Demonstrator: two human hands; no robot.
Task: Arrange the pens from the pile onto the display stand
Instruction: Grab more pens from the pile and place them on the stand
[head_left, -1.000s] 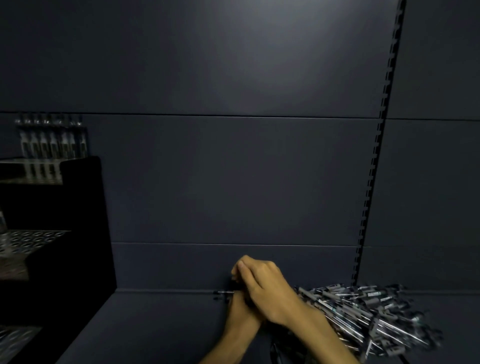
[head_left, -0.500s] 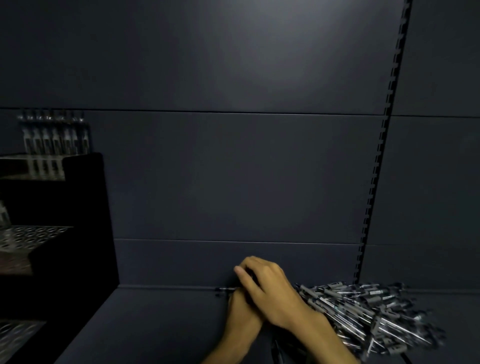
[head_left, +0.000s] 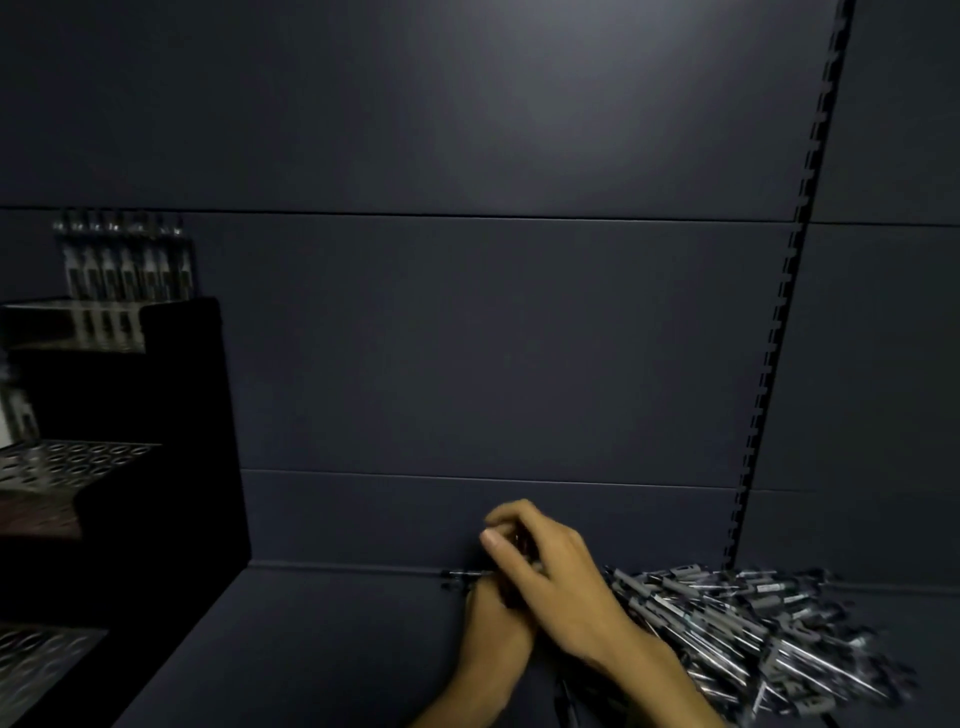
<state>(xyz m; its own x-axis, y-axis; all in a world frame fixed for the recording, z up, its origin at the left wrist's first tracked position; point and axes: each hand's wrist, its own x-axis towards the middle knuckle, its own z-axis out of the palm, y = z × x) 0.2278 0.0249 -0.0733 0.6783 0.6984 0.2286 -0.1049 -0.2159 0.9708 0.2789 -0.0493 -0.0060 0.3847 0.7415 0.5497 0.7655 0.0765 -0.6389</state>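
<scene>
Matte dark shelf (head_left: 322, 639), shiny jumble of clear-barrelled pens (head_left: 753, 634) heaped bottom right, black stepped display stand (head_left: 156, 467) with perforated metal tiers far left, right hand (head_left: 550, 577) fingers curled, probably pinching pens, over left hand (head_left: 493, 618) gripping a small bunch (head_left: 460, 576).

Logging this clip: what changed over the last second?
Very little. Both hands stay together beside the pen pile, the right hand over the left hand, gathering pens whose tips poke out leftward. The view shifts slightly. The display stand with its row of pens is unchanged.
</scene>
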